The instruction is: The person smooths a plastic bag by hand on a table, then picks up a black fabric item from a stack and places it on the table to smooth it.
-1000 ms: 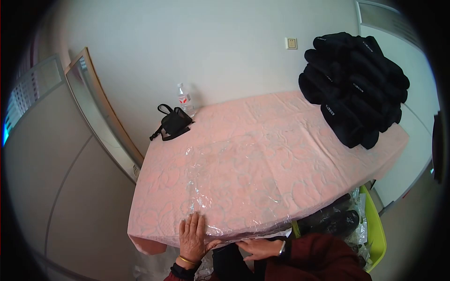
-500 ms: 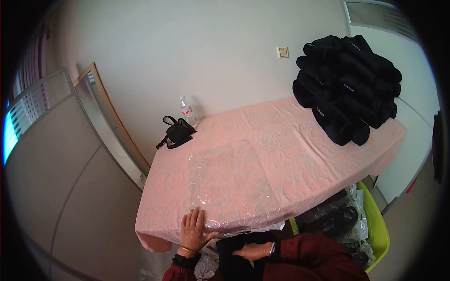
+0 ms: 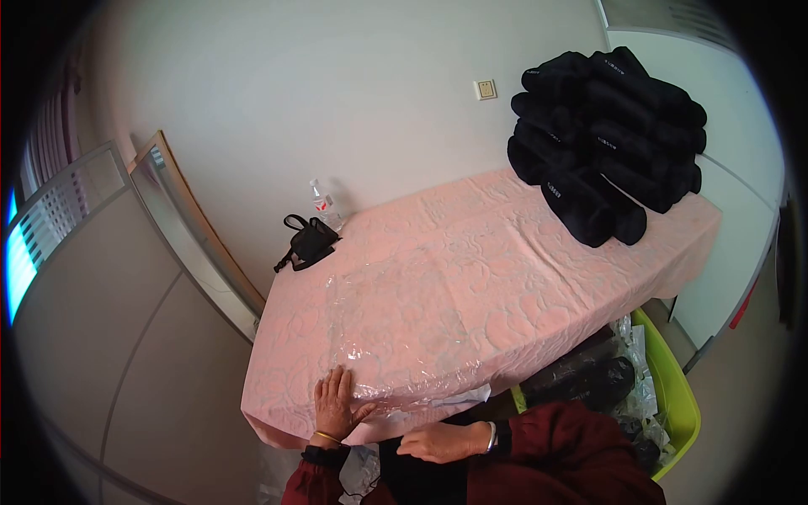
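A clear plastic bag [image 3: 396, 324] lies flat on the pink patterned tablecloth [image 3: 522, 320], its near edge hanging at the table's front. My left hand [image 3: 334, 406] rests with fingers stretched out on the cloth at the bag's lower left corner. Just in front of the table edge, above my dark lap, my right hand [image 3: 442, 442] is closed with its knuckles up. Its fingertips are turned under, so anything in them is hidden. A whitish flap [image 3: 471, 396] sticks out at the bag's near right end.
Black cushion-like rolls [image 3: 606, 143] with small pale lettering are stacked at the back right. A small black mesh bag with straps [image 3: 313, 242] and a plastic bottle [image 3: 322, 204] stand at the back left. A lime-green bin [image 3: 680, 412] holds dark plastic-wrapped items [image 3: 589, 383].
My right hand has lifted from my lap toward the table edge, and its fingers have curled in. My left hand stays on the bag's corner. The view has shifted slightly.
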Tool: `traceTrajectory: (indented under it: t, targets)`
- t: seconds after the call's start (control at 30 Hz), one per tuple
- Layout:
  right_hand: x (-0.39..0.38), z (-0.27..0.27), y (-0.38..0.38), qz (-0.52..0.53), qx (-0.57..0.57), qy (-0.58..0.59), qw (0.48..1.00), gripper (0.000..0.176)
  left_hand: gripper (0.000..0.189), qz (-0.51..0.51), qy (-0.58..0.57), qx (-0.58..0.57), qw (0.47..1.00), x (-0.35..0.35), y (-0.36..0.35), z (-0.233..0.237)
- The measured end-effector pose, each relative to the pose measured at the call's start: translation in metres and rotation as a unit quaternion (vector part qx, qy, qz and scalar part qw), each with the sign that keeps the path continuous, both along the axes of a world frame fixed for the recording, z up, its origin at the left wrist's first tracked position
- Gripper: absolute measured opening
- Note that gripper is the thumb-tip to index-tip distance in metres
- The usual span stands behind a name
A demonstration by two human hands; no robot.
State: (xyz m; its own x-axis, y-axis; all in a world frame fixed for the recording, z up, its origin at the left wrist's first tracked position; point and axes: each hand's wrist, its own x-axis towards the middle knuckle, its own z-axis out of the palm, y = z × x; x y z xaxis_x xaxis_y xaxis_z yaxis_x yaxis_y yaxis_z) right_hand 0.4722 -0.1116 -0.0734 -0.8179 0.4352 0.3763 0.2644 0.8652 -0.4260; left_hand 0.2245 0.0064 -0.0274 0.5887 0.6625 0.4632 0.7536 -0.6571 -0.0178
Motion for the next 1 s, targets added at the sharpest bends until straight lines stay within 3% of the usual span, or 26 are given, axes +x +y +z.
traceTrajectory:
  t: [0.07,0.2,0.27,0.37,0.43,0.53,0.67,0.8,1.0]
  targets:
    - [0.017,0.043,0.003,-0.088,0.035,0.092,0.991,0.041,0.095,0.0,0.001,-0.001,1.0,0.0,0.0,-0.001]
    - [0.062,0.094,0.033,-0.221,0.169,0.1,0.955,0.051,0.092,0.004,0.002,0.0,1.0,0.003,0.0,0.001]
    - [0.076,0.092,0.042,-0.27,0.211,0.101,0.934,0.052,0.087,0.011,0.003,-0.007,1.0,0.004,-0.004,0.005]
    - [0.097,0.059,0.056,-0.352,0.151,-0.033,0.923,0.069,0.078,0.033,0.016,-0.001,0.999,0.003,-0.006,0.002]
    - [0.099,0.057,0.057,-0.35,0.169,-0.049,0.92,0.067,0.074,0.04,0.02,0.003,0.999,0.004,-0.001,-0.004]
    - [0.101,0.059,0.048,-0.346,0.19,-0.084,0.915,0.062,0.053,0.062,0.007,0.067,0.996,0.006,0.003,-0.013]
    - [0.099,0.056,0.057,-0.374,0.27,-0.151,0.874,0.048,0.036,0.063,-0.024,0.103,0.992,0.01,0.003,-0.014]
    - [0.095,0.056,0.055,-0.389,0.268,-0.106,0.875,0.042,0.027,0.073,-0.016,0.118,0.99,0.014,0.002,-0.011]
    - [0.105,0.062,0.051,-0.386,0.227,-0.149,0.882,0.048,0.031,0.081,-0.014,0.067,0.994,0.012,-0.005,-0.007]
